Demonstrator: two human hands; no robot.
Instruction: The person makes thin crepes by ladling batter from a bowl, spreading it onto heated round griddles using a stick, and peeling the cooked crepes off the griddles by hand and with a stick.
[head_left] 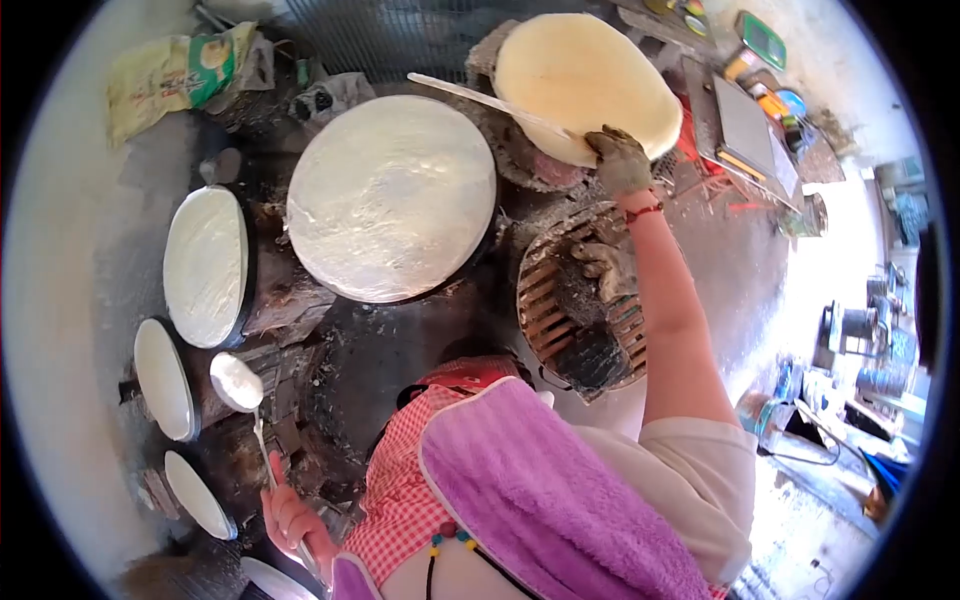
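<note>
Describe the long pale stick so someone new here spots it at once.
Start at the biggest white disc, upper middle; just right of it in the view is a large yellowish sheet. The stick slants across that sheet's lower-left edge, one end at the gloved right hand. Unlike the rounded disc and sheet, it is long and narrow.

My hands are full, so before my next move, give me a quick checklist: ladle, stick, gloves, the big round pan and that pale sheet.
1. Ladle gripped in left hand: ok.
2. Ladle loaded: ok, white stuff fills it.
3. Stick held in right hand: ok, by one end.
4. Both hands gloved: not ok; right gloved, left bare.
5. Big round pan bare: not ok, white layer covers it.
6. Pale sheet browned underneath: cannot tell, underside hidden.
</note>
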